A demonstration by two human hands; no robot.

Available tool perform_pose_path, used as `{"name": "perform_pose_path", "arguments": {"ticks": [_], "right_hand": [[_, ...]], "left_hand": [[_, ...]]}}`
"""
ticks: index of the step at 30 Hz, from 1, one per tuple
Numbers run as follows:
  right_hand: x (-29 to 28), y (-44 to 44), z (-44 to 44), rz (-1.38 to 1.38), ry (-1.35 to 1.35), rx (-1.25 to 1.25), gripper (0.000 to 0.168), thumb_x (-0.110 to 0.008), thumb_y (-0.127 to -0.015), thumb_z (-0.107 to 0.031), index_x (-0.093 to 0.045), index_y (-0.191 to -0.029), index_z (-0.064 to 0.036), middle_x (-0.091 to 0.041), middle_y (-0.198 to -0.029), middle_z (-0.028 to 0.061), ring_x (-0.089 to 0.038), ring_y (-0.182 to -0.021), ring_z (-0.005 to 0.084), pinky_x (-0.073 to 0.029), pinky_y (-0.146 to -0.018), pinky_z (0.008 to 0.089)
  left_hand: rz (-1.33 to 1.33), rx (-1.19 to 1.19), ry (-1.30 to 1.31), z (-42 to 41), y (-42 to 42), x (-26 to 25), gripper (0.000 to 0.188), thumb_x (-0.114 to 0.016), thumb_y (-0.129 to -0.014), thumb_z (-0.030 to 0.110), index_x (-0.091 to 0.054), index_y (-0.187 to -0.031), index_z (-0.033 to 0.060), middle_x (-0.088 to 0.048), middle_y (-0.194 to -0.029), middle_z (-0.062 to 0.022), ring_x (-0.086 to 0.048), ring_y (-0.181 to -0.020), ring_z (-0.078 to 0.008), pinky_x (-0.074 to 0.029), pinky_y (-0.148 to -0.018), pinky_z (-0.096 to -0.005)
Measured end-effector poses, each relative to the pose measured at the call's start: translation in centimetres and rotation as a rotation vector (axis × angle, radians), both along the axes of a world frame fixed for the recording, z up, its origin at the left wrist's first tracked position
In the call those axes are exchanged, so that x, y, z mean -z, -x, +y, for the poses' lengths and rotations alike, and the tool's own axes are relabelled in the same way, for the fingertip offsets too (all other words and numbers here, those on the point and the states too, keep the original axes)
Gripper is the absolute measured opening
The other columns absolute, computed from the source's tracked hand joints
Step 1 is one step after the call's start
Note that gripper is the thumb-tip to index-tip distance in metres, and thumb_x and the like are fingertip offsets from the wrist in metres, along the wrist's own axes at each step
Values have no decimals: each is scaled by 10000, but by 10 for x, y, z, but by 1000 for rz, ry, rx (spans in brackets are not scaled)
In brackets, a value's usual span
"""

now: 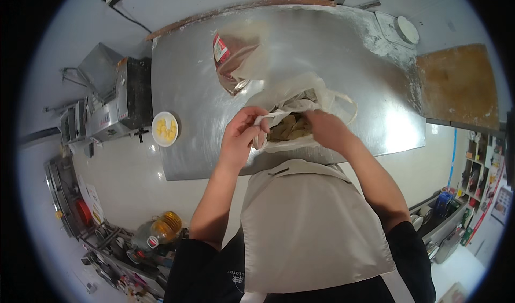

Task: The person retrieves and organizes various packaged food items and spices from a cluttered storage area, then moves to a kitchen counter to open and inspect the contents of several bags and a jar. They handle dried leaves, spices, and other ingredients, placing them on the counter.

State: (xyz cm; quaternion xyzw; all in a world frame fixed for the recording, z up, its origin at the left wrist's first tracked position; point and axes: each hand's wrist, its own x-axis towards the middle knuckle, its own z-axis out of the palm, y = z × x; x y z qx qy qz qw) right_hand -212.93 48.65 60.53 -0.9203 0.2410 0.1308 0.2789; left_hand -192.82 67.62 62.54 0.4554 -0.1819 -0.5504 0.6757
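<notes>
A white translucent plastic bag (313,80) lies opened on the stainless steel table (197,89) in front of me. Dried brownish-green leaves (290,129), which look like bay leaves, fill its mouth. My left hand (242,137) pinches the bag's rolled edge and handle on the left side. From the right, my right hand (332,132) reaches into the opening; its fingertips are blurred and partly hidden among the leaves and plastic. Beyond the bag rests a plastic package (237,63) with a red printed label and dark reddish contents.
At the table's left edge stands a white bowl (156,137) holding yellow pieces. A metal machine (116,105) adjoins that side. White flour-like powder (380,43) covers the far right corner, beside a wooden board (458,83). Oil jugs (163,228) stand low at left.
</notes>
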Motion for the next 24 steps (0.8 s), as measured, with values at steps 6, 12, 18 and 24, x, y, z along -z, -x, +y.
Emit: {"name": "perform_pose_path", "arguments": {"ticks": [6,12,18,24], "right_hand": [[-22,5,-8,58,133,125,441,-549,-861,19,-491,-1298,33,-629,-1159,254,-682,-975,414,-570,-785,487],[-15,8,-11,101,173,91,527,-557,-862,22,-463,-1381,15,-627,-1156,249,-688,-965,401,-577,-760,475],[-17,-10,-12,-32,156,121,574,-546,-920,-27,-396,-1473,-15,-625,-1167,250,-678,-926,415,-550,-778,496],[-7,-21,-21,2,130,153,734,-522,-871,29,-297,-1567,-36,-651,-1137,262,-692,-918,396,-565,-755,476]], "left_hand": [[-197,162,-75,13,9,-7,514,-462,-843,-102,-575,-1331,12,-668,-1256,-135,-450,-589,-49,-402,-558,-227],[-338,143,-67,7,10,-2,548,-453,-868,-89,-576,-1388,35,-640,-1377,-82,-439,-598,-49,-425,-591,-224],[-476,45,-158,2,-7,11,560,-441,-896,-75,-577,-1415,87,-665,-1200,-56,-468,-627,-69,-444,-619,-232],[-670,-72,-136,-20,-7,22,565,-420,-877,-118,-598,-1375,81,-602,-1250,-90,-576,-768,-127,-504,-714,-275]]}}
